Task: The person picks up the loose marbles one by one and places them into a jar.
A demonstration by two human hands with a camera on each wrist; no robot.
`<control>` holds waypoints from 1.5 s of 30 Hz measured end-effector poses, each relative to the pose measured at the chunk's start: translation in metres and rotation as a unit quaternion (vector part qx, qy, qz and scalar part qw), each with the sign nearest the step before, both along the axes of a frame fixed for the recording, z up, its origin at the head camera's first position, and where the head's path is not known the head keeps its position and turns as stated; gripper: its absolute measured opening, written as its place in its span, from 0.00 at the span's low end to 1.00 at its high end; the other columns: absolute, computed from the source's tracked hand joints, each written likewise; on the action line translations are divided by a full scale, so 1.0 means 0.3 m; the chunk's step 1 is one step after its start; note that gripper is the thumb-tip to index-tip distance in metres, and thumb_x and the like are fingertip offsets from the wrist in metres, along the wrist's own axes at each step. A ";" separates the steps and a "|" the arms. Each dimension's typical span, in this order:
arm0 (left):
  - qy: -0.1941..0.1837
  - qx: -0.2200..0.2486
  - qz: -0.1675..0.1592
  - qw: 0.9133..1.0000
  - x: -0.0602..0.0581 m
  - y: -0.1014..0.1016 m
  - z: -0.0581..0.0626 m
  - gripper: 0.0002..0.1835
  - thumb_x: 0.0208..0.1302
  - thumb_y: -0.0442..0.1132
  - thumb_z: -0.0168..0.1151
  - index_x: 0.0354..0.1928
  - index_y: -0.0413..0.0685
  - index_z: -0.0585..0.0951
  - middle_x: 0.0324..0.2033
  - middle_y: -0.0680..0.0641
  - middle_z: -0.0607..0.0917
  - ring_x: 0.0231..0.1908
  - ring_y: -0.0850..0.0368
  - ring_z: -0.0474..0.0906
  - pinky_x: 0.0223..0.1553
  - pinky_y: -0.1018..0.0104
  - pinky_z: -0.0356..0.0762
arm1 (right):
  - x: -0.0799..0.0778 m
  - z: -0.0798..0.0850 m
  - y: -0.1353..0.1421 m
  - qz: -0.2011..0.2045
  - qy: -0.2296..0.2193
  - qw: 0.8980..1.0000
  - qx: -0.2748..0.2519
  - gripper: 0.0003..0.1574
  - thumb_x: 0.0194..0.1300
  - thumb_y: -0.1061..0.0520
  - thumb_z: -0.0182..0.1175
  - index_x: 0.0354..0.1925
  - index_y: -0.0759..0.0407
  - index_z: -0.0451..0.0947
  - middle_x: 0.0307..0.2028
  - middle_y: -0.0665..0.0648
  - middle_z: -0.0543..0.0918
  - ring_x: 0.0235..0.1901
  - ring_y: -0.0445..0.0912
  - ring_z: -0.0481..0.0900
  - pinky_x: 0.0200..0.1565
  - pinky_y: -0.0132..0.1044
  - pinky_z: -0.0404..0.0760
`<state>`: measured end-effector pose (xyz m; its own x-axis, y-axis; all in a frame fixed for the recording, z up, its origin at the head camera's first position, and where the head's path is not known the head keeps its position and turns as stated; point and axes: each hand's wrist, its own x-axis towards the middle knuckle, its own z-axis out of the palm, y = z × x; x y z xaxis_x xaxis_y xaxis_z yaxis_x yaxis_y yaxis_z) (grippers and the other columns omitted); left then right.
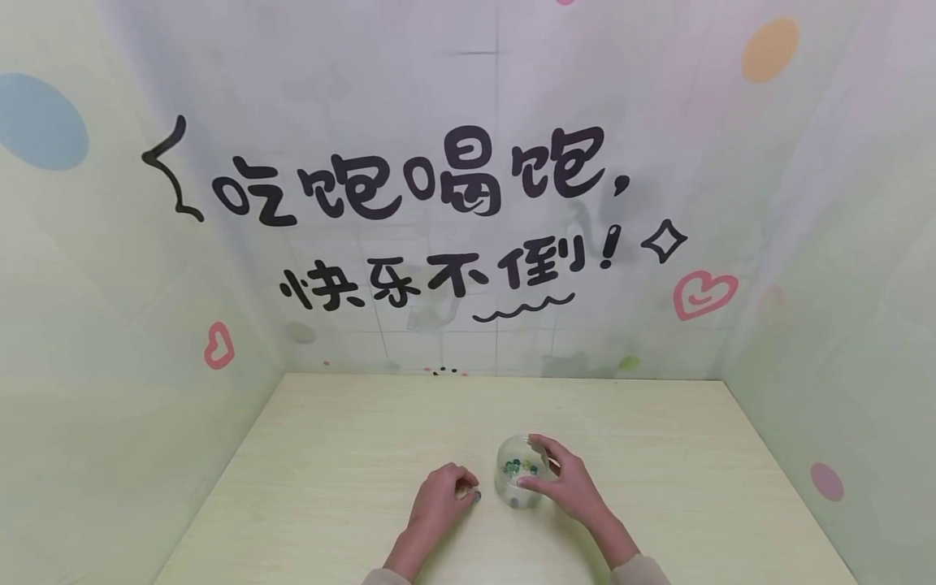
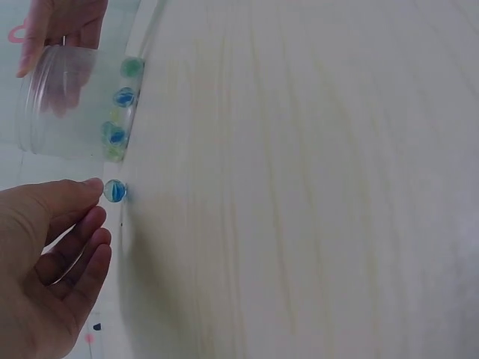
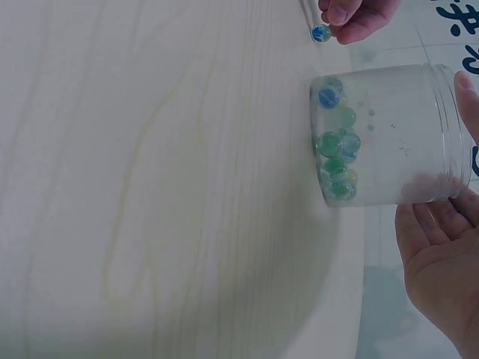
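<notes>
A clear round jar (image 1: pixel 512 487) stands on the table with several green, blue and yellowish glass marbles (image 3: pixel 335 146) lying at its bottom. My right hand (image 1: pixel 570 487) grips it near the rim, thumb on the near side and fingers round the far right side. To the left of the jar, a single clear marble with a blue swirl (image 2: pixel 115 191) lies on the table. My left hand (image 1: pixel 441 496) is right at this marble; the thumb tip meets it, while the other fingers, loosely bent, stay a little apart from it.
The pale wood-grain table (image 1: pixel 329 455) is walled in by a printed curtain (image 1: pixel 497 341) at the back and both sides. Black lettering and pink hearts cover the curtain. The table's back edge runs well beyond the jar.
</notes>
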<state>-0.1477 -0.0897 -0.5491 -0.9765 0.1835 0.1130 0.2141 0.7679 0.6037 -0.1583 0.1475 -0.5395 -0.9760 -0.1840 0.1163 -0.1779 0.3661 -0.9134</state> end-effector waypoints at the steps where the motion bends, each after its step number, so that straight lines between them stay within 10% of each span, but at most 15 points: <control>1: 0.001 -0.001 0.000 1.000 0.000 0.000 -0.002 0.06 0.55 0.38 0.74 0.34 0.52 0.86 0.29 0.57 0.81 0.29 0.67 0.72 0.30 0.74 0.72 | 0.000 0.000 0.001 0.001 0.003 1.000 0.000 0.44 0.56 0.56 0.74 0.67 0.63 0.69 0.65 0.65 0.76 0.67 0.64 0.70 0.64 0.56 0.74; 45: -0.008 -0.038 -0.006 0.999 -0.005 0.002 -0.022 0.04 0.55 0.38 0.74 0.33 0.52 0.88 0.31 0.56 0.83 0.32 0.64 0.79 0.32 0.72 0.78 | 0.002 0.009 0.000 -0.001 0.001 1.000 -0.014 0.42 0.56 0.56 0.74 0.67 0.62 0.70 0.65 0.64 0.76 0.68 0.63 0.70 0.65 0.56 0.74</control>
<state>-0.1492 -0.0891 -0.5556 -0.9758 0.2024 0.0821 0.2139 0.8091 0.5473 -0.1579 0.1475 -0.5368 -0.9760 -0.1797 0.1229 -0.1790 0.3413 -0.9227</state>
